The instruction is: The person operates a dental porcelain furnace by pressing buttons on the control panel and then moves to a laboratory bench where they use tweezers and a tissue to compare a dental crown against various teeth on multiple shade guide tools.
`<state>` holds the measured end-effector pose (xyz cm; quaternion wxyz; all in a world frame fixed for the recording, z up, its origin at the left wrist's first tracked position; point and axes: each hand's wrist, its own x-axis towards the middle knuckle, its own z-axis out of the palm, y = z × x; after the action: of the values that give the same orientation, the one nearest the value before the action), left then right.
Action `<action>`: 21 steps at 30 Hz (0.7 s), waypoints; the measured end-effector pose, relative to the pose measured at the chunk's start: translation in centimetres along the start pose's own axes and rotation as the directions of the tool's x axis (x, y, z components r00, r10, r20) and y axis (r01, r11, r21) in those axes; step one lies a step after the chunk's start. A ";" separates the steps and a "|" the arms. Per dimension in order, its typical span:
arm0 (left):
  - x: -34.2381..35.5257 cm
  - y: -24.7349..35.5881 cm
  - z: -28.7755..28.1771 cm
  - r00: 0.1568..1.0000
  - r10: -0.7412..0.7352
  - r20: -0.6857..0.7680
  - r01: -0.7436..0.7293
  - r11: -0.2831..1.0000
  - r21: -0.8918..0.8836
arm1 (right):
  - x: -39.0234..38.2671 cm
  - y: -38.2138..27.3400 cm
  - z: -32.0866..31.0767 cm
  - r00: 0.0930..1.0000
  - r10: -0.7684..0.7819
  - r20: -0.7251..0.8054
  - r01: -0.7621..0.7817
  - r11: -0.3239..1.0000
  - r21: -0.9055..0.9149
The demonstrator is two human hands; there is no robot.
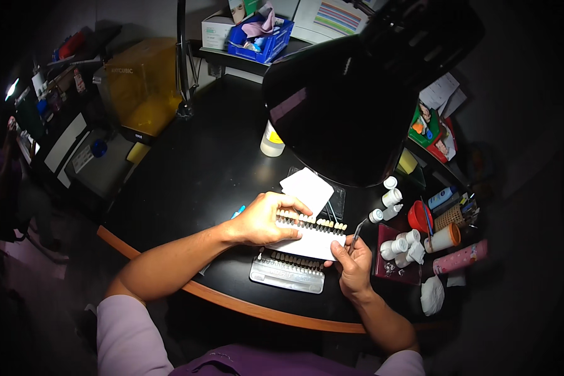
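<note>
A white dental shade guide with a row of tooth-coloured tabs is held up over the desk between both hands. My left hand grips its left part, thumb on the front and fingers over the top by the tabs. The right end is pinched by my right hand, thumb in front. A dark, slim curved tool rises beside the right fingers; whether they hold it I cannot tell. Below, a second, grey shade guide lies on the desk. Behind the held guide rests a white pad on a dark tray.
A large black lamp shade overhangs the desk. White jars, a red bowl, a pink cylinder and a crumpled tissue stand right. A bottle is farther back. An amber-covered machine stands at far left.
</note>
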<state>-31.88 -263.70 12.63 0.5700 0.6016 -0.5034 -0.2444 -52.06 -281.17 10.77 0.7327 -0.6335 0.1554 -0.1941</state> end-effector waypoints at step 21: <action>0.2 -0.8 0.0 1.000 -0.003 -0.019 0.003 1.000 -0.005 | 0.0 0.3 0.4 1.000 0.009 -0.026 -0.010 0.999 -0.036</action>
<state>-31.50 -264.01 11.91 0.5758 0.6033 -0.4965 -0.2408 -51.89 -280.80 10.51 0.7200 -0.6434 0.1712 -0.1957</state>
